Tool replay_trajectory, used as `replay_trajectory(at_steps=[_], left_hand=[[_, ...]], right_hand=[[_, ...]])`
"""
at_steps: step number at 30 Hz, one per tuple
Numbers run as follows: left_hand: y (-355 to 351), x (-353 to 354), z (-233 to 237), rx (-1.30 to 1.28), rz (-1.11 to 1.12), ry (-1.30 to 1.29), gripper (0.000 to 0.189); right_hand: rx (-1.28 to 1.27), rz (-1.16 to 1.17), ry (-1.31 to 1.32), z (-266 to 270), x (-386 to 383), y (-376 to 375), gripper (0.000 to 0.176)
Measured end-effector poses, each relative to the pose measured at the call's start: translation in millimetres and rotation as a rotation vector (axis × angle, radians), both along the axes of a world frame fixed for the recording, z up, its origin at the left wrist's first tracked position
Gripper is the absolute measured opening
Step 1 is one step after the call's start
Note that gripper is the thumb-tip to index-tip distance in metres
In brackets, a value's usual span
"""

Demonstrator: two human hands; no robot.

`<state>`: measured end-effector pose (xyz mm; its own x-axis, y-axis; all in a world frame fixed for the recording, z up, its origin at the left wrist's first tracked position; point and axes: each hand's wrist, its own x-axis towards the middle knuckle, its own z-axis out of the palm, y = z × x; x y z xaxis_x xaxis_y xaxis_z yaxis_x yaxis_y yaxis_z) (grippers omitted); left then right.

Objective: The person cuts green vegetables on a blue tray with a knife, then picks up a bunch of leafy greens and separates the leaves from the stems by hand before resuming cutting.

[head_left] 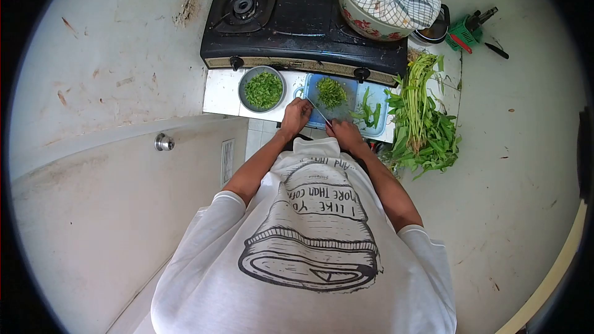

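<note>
My right hand (344, 133) is wrapped round the handle of a knife (319, 111), whose blade slants up and left over the blue cutting board (349, 91). My left hand (298, 113) is at the board's left edge, its fingers curled together by the blade's tip. Whatever those fingers hold, if anything, is hidden. A heap of chopped greens (331, 91) lies on the board above the blade. Several uncut leaves (369, 111) lie on its right side. Left of my left hand stands a grey bowl (242, 100) filled with finely chopped greens (263, 91).
A black gas stove (303, 9) stands behind the board, with a cloth-covered floral pot (377, 28) on its right. A large bunch of leafy greens (427, 111) hangs over the counter's right side. Near the right wall is a green basket (461, 31) with utensils.
</note>
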<state>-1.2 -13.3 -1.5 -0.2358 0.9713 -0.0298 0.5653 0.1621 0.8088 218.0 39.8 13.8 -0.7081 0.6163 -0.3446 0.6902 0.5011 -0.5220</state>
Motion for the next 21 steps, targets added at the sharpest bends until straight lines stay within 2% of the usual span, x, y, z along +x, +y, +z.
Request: replay_trajectory(at_steps=[21], left_hand=[[-4, -3, 1, 0.017, -0.052, -0.019, 0.007]], right_hand=[[-0.024, -0.026, -0.052, -6, -2, 3, 0.040]])
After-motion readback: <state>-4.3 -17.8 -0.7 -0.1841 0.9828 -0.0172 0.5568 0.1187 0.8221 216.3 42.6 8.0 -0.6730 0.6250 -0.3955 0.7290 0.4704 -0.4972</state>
